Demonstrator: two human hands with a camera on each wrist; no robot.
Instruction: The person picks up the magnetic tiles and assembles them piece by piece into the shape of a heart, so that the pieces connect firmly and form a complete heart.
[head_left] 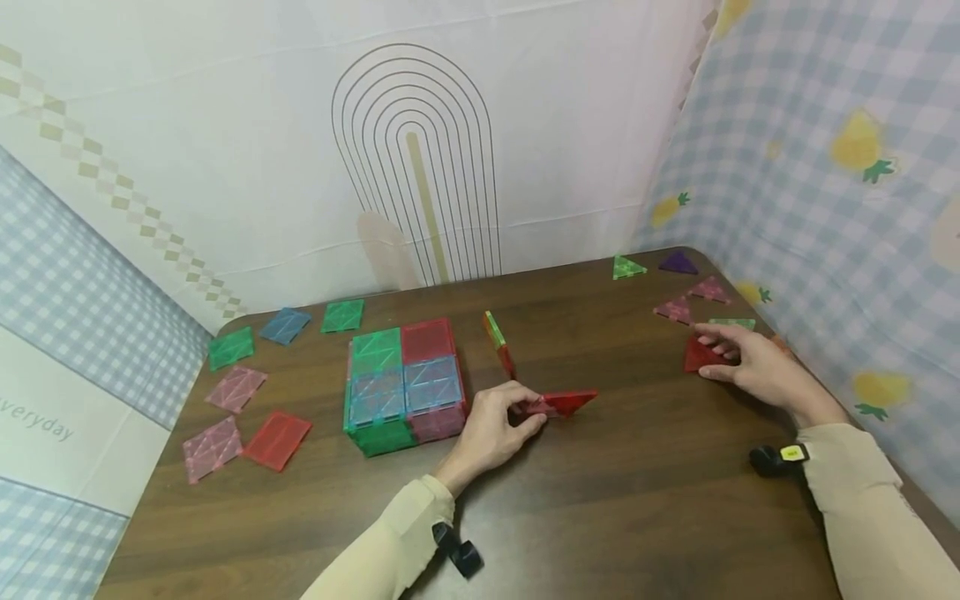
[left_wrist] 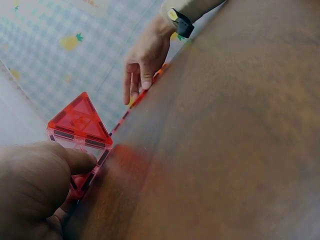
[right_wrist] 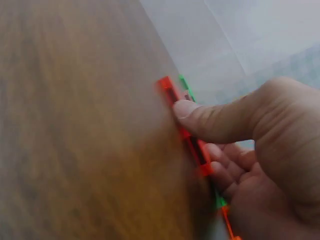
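Note:
My left hand (head_left: pixel 495 425) pinches a translucent pink triangular magnetic tile (left_wrist: pixel 85 172) close to the table. Joined to that tile's edge is a red triangular tile (head_left: pixel 572 403), leaning at an angle. At the right side of the table my right hand (head_left: pixel 757 367) holds another red tile (head_left: pixel 699 356) by its edge. The thumb (right_wrist: pixel 187 110) lies along that tile's near side, with the other fingers behind it. Left of my left hand stands a box (head_left: pixel 405 392) built from green, red, blue and pink square tiles.
A narrow green-and-red tile piece (head_left: pixel 495 333) stands on edge behind my left hand. Loose square tiles, including a red one (head_left: pixel 277 440), lie at the left. Pink (head_left: pixel 675 311), purple (head_left: pixel 678 262) and green (head_left: pixel 627 267) triangles lie at the back right. Fabric (head_left: pixel 825 208) hangs beyond the table.

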